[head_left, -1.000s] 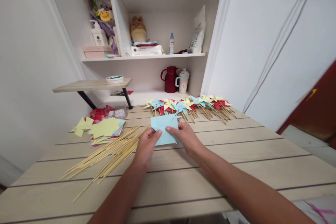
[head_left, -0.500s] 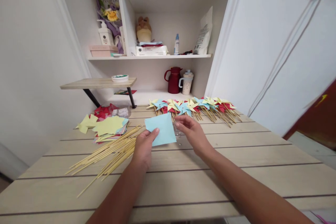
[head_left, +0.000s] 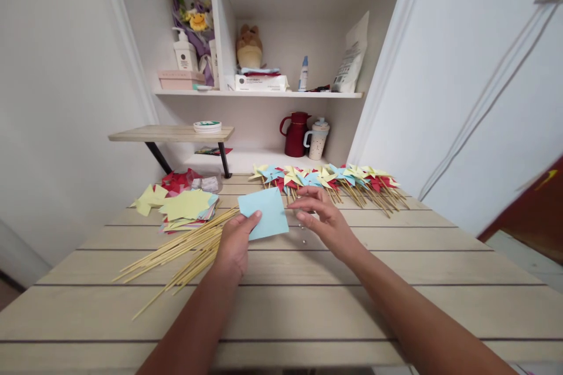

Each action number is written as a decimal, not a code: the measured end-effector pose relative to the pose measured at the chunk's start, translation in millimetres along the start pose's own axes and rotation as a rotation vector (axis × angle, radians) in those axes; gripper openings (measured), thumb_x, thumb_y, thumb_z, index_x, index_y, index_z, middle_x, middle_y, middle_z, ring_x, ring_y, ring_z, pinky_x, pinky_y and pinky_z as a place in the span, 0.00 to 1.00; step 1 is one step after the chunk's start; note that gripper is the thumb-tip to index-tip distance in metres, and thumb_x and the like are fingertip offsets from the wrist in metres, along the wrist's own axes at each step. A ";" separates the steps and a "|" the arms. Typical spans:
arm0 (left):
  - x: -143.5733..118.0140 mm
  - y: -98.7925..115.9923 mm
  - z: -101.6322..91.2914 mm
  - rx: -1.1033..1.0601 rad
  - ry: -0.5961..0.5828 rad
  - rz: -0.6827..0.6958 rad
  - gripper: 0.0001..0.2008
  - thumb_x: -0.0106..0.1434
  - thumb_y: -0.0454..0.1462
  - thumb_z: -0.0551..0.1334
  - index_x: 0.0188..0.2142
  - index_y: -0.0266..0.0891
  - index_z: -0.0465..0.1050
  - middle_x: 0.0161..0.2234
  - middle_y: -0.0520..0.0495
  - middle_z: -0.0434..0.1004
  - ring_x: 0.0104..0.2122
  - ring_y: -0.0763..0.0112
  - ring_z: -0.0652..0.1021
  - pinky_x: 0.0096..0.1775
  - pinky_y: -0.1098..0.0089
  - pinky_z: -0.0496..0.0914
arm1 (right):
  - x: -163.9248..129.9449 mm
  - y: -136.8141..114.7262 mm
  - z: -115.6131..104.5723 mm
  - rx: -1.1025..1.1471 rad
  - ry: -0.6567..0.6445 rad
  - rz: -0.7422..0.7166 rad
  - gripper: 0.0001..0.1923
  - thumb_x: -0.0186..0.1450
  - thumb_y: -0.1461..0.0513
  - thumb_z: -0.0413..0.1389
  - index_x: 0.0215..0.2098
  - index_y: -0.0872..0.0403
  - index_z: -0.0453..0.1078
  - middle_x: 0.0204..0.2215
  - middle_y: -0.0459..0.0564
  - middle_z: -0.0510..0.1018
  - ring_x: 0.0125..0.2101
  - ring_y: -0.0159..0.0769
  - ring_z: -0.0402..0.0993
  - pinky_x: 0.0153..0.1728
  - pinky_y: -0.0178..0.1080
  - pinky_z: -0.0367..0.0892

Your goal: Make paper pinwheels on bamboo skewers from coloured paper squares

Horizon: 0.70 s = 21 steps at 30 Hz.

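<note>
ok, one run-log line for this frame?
left hand: holds light blue paper square | right hand: off paper, fingers pinched, contents unclear | bamboo skewers: left, on table

My right hand [head_left: 323, 220] has let go of the blue paper square [head_left: 264, 220] and now hovers just beside it; my left hand [head_left: 236, 240] alone grips it
</note>
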<state>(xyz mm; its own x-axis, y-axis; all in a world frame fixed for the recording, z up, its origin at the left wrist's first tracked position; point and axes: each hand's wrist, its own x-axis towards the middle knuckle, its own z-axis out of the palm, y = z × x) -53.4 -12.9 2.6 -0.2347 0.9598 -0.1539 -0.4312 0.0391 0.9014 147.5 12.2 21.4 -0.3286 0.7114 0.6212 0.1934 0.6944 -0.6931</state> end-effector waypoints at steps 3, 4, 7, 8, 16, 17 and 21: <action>-2.9 1.8 2.5 -0.001 -0.037 0.019 0.16 0.47 0.40 0.74 0.34 0.33 0.80 0.37 0.40 0.84 0.34 0.64 0.81 0.37 0.68 0.71 | 0.8 4.2 0.9 -0.052 -0.023 -0.009 0.08 0.63 0.58 0.60 0.40 0.45 0.78 0.46 0.52 0.65 0.51 0.44 0.64 0.49 0.47 0.65; -3.9 2.5 3.4 -0.004 -0.053 0.017 0.16 0.47 0.40 0.74 0.34 0.33 0.79 0.37 0.40 0.84 0.34 0.63 0.81 0.37 0.68 0.72 | 0.9 5.6 1.8 -0.067 -0.029 -0.013 0.07 0.62 0.59 0.61 0.39 0.45 0.79 0.45 0.51 0.65 0.49 0.43 0.65 0.50 0.48 0.65; -6.3 3.9 5.5 0.001 -0.089 0.012 0.16 0.47 0.40 0.74 0.33 0.32 0.79 0.36 0.40 0.84 0.33 0.64 0.81 0.36 0.68 0.72 | 0.4 7.1 4.5 -0.088 -0.046 -0.024 0.09 0.62 0.63 0.60 0.40 0.44 0.79 0.44 0.50 0.65 0.46 0.41 0.66 0.50 0.49 0.65; -6.8 4.1 5.7 0.003 -0.094 0.012 0.16 0.47 0.40 0.74 0.33 0.32 0.79 0.36 0.40 0.84 0.32 0.64 0.81 0.36 0.68 0.72 | 0.1 6.6 5.2 -0.094 -0.048 -0.028 0.10 0.62 0.64 0.60 0.39 0.44 0.79 0.43 0.50 0.65 0.46 0.41 0.66 0.49 0.48 0.65; -5.5 3.1 3.9 -0.013 -0.071 0.007 0.17 0.45 0.40 0.75 0.33 0.32 0.79 0.30 0.41 0.83 0.32 0.62 0.81 0.35 0.67 0.72 | -1.1 -0.9 2.4 -0.168 -0.184 0.033 0.07 0.62 0.61 0.60 0.39 0.47 0.78 0.44 0.52 0.64 0.46 0.43 0.66 0.47 0.47 0.66; -5.2 3.0 3.7 -0.014 -0.070 0.006 0.17 0.45 0.40 0.75 0.33 0.32 0.79 0.30 0.41 0.83 0.31 0.62 0.81 0.35 0.67 0.72 | -0.8 -0.9 1.7 -0.170 -0.195 0.043 0.07 0.63 0.60 0.60 0.39 0.48 0.78 0.44 0.52 0.65 0.46 0.43 0.66 0.47 0.47 0.66; -5.5 2.9 4.0 -0.013 -0.061 0.004 0.16 0.45 0.39 0.75 0.32 0.32 0.79 0.29 0.42 0.83 0.29 0.65 0.81 0.36 0.67 0.72 | 0.5 1.2 0.8 -0.175 -0.120 0.017 0.08 0.66 0.59 0.56 0.36 0.49 0.79 0.43 0.52 0.66 0.46 0.43 0.66 0.48 0.47 0.65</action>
<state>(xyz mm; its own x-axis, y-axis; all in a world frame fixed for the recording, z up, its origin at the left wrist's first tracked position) -49.9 -16.9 7.7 -0.1831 0.9752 -0.1246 -0.4421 0.0316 0.8964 146.8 13.4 20.6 -0.4300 0.7127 0.5543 0.3543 0.6979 -0.6225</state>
